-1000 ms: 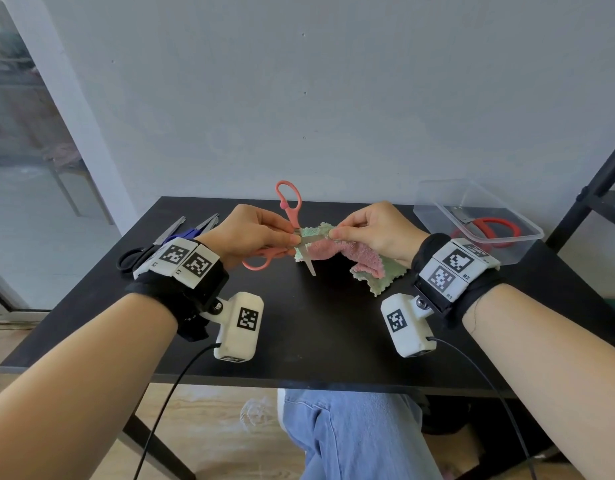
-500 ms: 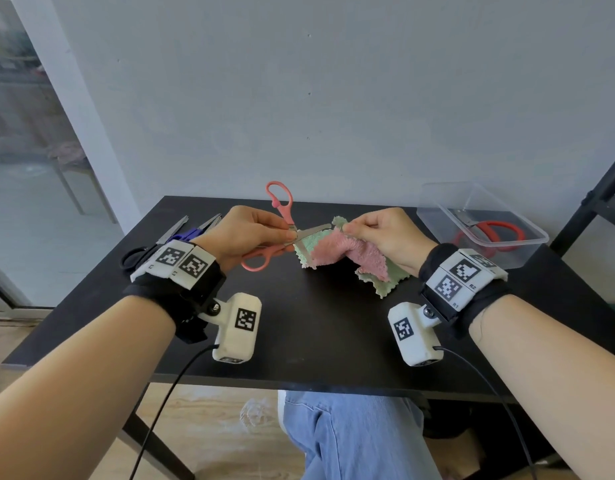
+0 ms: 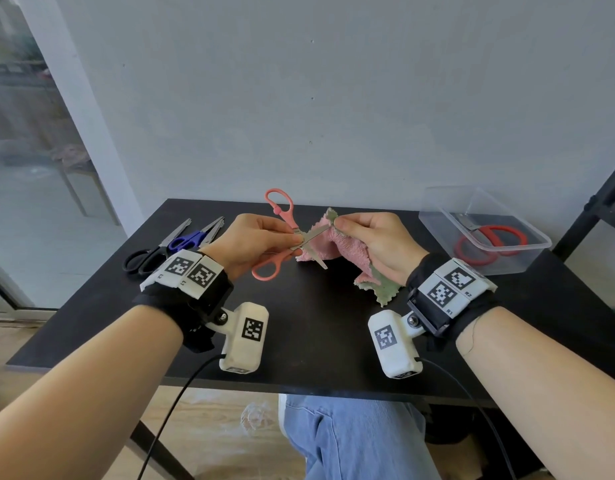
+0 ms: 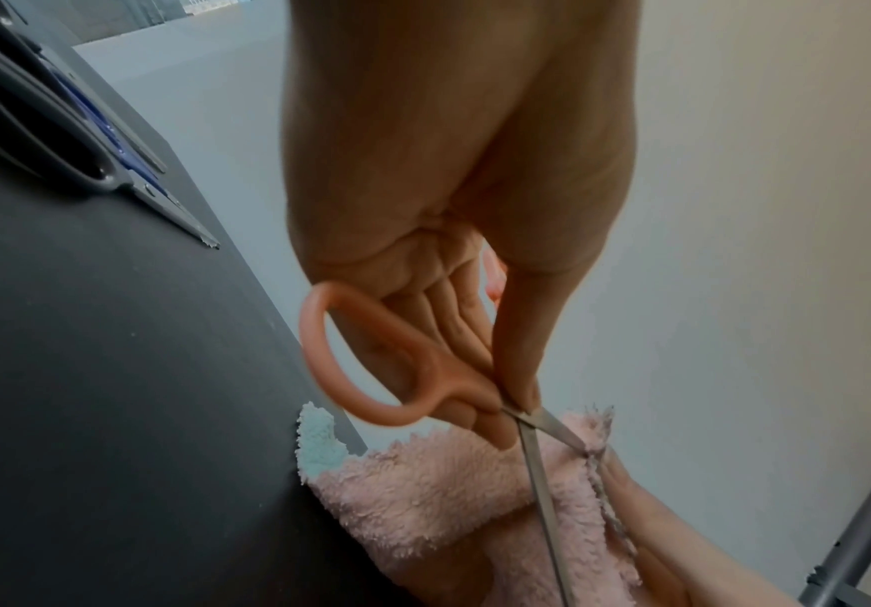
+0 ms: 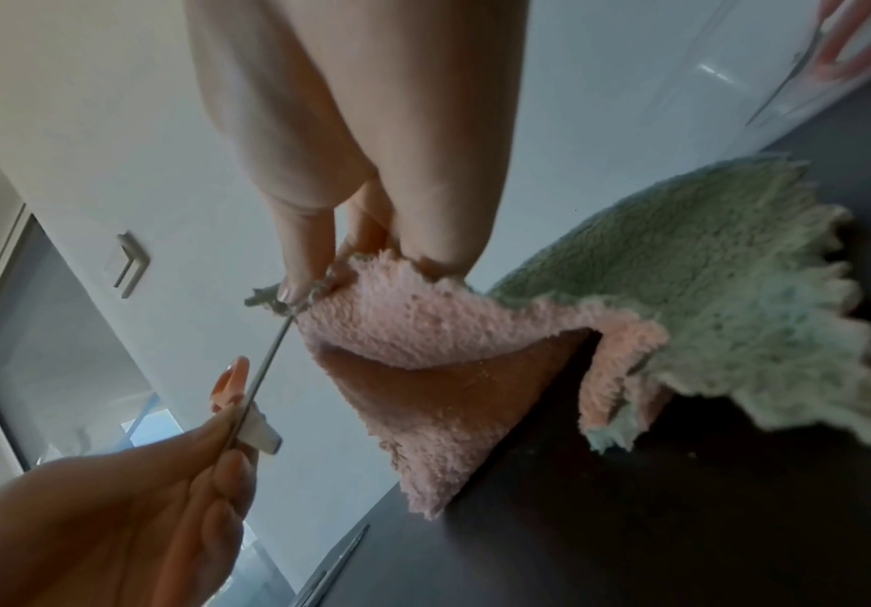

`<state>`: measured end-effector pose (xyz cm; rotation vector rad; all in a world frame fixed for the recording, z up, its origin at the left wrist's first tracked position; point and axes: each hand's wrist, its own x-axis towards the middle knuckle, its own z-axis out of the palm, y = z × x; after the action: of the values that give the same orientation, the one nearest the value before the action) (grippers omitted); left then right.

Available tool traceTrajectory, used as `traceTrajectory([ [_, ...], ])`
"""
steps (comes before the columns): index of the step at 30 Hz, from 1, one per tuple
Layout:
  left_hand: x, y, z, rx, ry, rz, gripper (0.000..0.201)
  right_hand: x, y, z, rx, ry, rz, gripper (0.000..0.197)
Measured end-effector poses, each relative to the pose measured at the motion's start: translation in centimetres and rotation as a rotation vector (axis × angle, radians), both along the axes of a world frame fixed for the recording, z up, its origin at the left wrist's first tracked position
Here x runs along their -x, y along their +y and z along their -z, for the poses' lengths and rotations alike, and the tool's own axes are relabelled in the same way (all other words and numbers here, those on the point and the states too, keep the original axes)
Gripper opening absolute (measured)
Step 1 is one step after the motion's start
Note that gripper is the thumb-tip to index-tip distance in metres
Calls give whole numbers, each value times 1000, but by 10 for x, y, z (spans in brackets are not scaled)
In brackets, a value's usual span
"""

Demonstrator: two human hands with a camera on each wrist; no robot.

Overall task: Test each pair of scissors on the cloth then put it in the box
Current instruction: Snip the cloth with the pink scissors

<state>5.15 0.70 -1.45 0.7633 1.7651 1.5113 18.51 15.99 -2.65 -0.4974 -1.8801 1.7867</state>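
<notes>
The black surface (image 3: 313, 327) runs wide in front of the seated person, its near edge just above the blue-jeaned knees, its far edge against the pale wall. Both forearms reach in from the near side, wrists raised off the top, and the two hands meet over the middle toward the far edge. At the far right corner the clear plastic box (image 3: 507, 258) sits with a pair of red scissors (image 3: 489, 242) already lying inside. At the far left, well apart from the hands, a black-handled pair (image 3: 145, 259) and a blue-handled pair (image 3: 186, 239) lie side by side, blades pointing toward the wall. The cloth (image 3: 337, 247), pink on one face and green on the other, drapes from the right hand (image 3: 375, 244) down to the top, its zigzag green corner resting near the right wrist; the right hand pinches the cloth's upper edge between thumb and fingertips and holds it up. The left hand (image 3: 250, 240) grips the pink scissors (image 3: 285, 237) close to the pivot, fingers and thumb clamped on the shanks rather than through the loops, one loop standing high, the other hanging low. The blades are parted, one lying against the lifted cloth edge just beside the right fingertips, the other pointing down over the pink face. Bare dark top lies between the wrists and the near edge.
</notes>
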Motion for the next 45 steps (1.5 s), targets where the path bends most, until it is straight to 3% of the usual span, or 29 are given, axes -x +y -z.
traceTrajectory([
  [10,-3,3,4,17,5,-17,11,4,5,5,-261,-163,50,23],
  [18,-2,4,3,30,15,-19,9,5,3,1,-411,-235,73,21],
  [23,2,2,0,74,87,-39,10,2,-1,-3,-679,-371,46,14],
  [33,7,0,-2,114,156,-4,10,6,-6,-11,-1019,-567,-17,7],
  [37,8,-1,-2,127,167,-10,8,11,-6,-9,-1154,-610,-25,16],
  [43,14,-12,-2,130,149,-21,8,5,5,-8,-1012,-565,46,2],
  [45,11,-11,-3,117,151,-6,9,7,5,-9,-905,-500,80,9],
])
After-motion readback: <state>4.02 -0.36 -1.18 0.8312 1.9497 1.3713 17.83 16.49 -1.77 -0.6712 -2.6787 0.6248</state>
